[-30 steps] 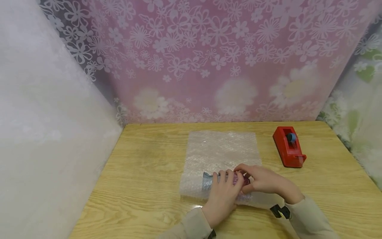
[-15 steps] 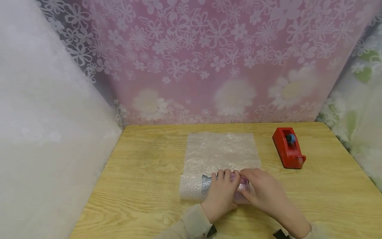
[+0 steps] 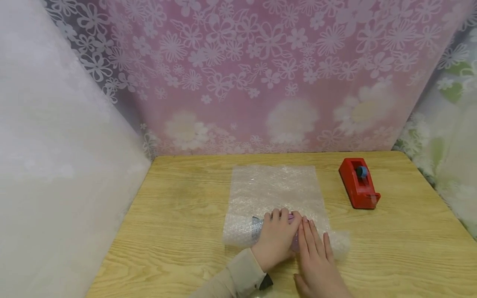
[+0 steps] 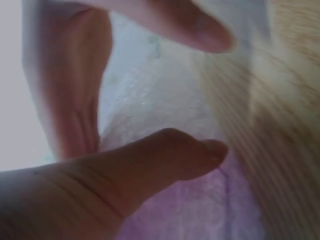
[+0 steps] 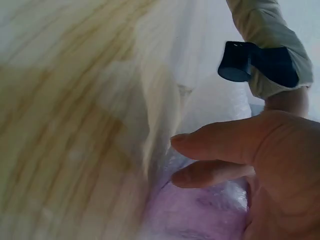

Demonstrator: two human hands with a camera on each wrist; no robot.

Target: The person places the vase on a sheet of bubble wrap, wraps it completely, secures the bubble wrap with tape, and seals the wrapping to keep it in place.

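A sheet of bubble wrap (image 3: 275, 186) lies on the table, its near part rolled round a long item (image 3: 256, 225). Through the film the item looks grey-blue at its left end and purple toward the right. My left hand (image 3: 275, 240) grips the roll from above, fingers curled over its far side and covering its middle. In the left wrist view the thumb presses against the purple wrapped part (image 4: 190, 215). My right hand (image 3: 316, 260) lies beside it with straight fingers, touching the wrap at the roll's right end. What exactly the item is stays hidden.
A red tape dispenser (image 3: 359, 184) with a blue-cored roll stands at the right back of the wooden table (image 3: 179, 207). A loose end of bubble wrap (image 3: 340, 244) sticks out right of my hands. A pink flowered curtain (image 3: 238, 82) hangs behind the table.
My right hand has gone from curled fingers at the item's right end to straight fingers laid lower on the wrap. The near wrap now covers more of the item. My left hand stays in place.
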